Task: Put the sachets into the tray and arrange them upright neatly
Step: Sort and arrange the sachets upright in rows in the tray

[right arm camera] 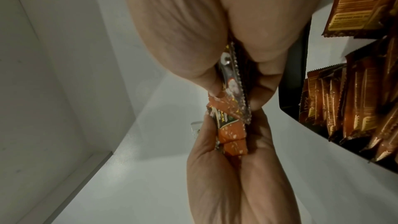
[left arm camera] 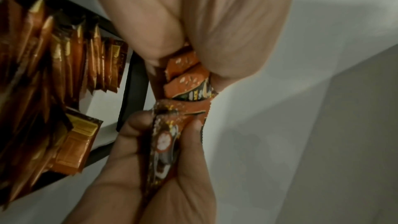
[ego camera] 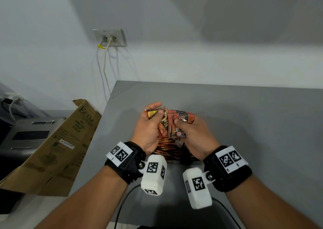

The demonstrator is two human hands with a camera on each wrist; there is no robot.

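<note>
currently both hands are holding a small bunch of orange-brown coffee sachets [ego camera: 172, 123] above the grey table [ego camera: 244, 115], long axes roughly upright; exact count unclear, at least three. left hand [ego camera: 150, 129] and right hand [ego camera: 194, 136] are curling thumbs and fingers onto the bunch, palms facing inward. black tray [left arm camera: 133, 81] below is holding many upright sachets.
</note>
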